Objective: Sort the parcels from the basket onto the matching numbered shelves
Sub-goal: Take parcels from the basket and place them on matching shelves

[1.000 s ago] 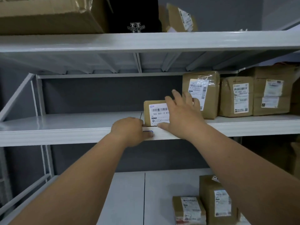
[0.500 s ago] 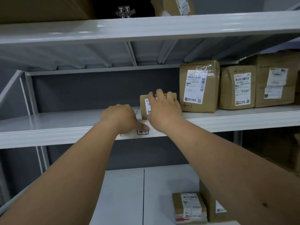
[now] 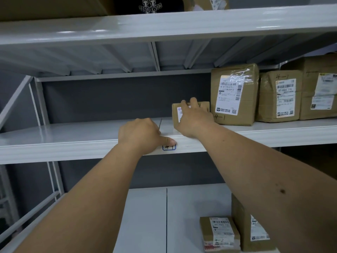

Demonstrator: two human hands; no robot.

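One small parcel (image 3: 190, 115), gripped by the right hand (image 3: 193, 119), has been slid back beside the 4-1 parcel (image 3: 234, 94), the left hand (image 3: 140, 136), fingers curled, resting on the shelf edge (image 3: 73, 148); placement looks nearly finished.

Both bare forearms stretched forward and upward. Left hand (image 3: 140, 134) curled into a loose fist, thumb lying flat, pointing right. Right hand (image 3: 193, 119) just beside it, fingers curled over something.
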